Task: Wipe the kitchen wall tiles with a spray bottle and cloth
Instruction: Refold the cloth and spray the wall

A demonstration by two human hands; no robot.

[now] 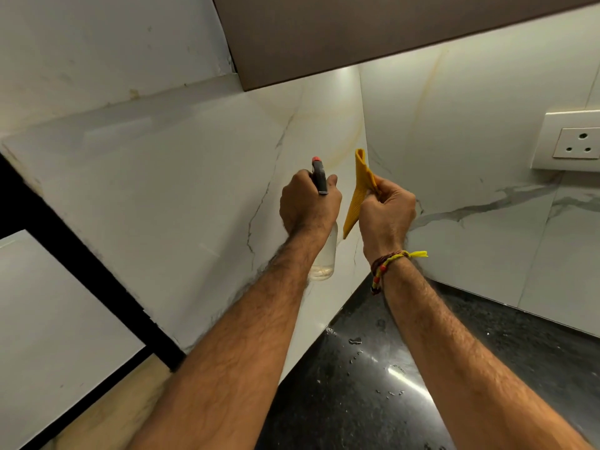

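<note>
My left hand (306, 203) grips the neck of a clear spray bottle (324, 259), whose grey head with an orange nozzle (318, 175) points at the corner of the white marble wall tiles (194, 196). The bottle's body hangs below my wrist, partly hidden by it. My right hand (386, 214) pinches a folded yellow cloth (357, 196), held upright just in front of the corner where the left and right tiled walls meet. The two hands are close together, apart from the wall.
A black granite counter (373, 384) with water drops lies below. A brown cabinet underside (373, 34) hangs overhead. A white wall socket (573, 141) sits on the right tiles (470, 141). A black frame (81, 271) edges the left wall.
</note>
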